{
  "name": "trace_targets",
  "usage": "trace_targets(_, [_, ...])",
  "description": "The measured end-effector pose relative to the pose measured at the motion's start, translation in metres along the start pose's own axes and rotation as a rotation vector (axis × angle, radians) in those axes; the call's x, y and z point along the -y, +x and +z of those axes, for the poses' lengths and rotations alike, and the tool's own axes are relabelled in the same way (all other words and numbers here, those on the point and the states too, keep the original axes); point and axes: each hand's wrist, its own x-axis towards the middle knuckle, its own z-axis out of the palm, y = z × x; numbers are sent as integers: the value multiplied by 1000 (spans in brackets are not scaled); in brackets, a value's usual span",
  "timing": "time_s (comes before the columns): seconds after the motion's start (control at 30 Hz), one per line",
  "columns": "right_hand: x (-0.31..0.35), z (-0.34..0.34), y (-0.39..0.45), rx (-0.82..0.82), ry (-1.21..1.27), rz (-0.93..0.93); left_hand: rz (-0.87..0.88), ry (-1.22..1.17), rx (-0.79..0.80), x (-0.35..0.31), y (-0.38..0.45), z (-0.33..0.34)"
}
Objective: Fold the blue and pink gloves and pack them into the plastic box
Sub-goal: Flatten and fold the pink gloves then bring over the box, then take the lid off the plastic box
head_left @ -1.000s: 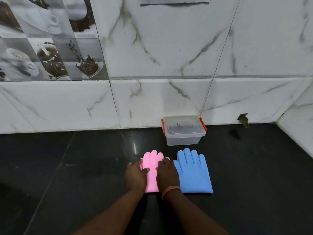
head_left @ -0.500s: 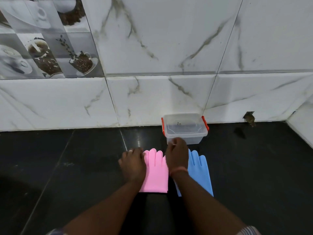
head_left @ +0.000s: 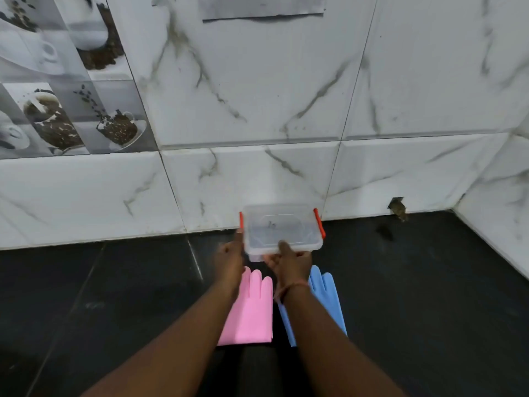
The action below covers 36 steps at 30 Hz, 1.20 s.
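Note:
A clear plastic box with a lid and two orange clips stands on the black counter against the marble wall. My right hand grips its front edge, thumb on top of the lid. My left hand reaches to the box's left side, a fingertip touching near the left orange clip. The pink glove lies flat under my left forearm. The blue glove lies flat beside it, partly hidden by my right forearm.
The black counter stretches left and right of the gloves. Marble wall tiles rise behind, and a side wall closes the right corner. A small hole sits at the wall base, right of the box.
Both hands left the pink glove and moved forward to the box. My right hand now grips its front edge; my left reached the left clip.

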Motion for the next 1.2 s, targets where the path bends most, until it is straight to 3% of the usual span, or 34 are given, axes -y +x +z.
trace_targets(0.1, [-35,-15,-50,57,-132,-60,-52,-152,90,-4,-15,-36])
trace_targets(0.2, [-62,-28,-100,91,-247,-105,-23,-13,65,1,-35,-85])
trace_targets(0.37, [-68,-51,-159,-336,-422,-316,-75,-11,96,24,-76,-163])
trace_targets(0.53, [-77,-93,-191,-156,-801,-439,-136,121,161,47,-126,-209])
trace_targets(0.77, [-88,-140,-201,-218,-1077,-457,-61,441,191,70,-173,-208])
trace_targets(0.87, [-80,-142,-192,-193,-1125,-484,-110,309,103,72,-171,-206])
trace_targets(0.97, [-69,-148,-176,-180,-1025,-405,-296,140,81,83,-173,-204])
trace_targets(1.13, [-54,-163,-161,-92,-1189,-123,-391,52,87,102,-175,-200])
trace_targets(1.2, [-51,-163,-169,-79,-1115,-275,-389,72,92,98,-172,-200])
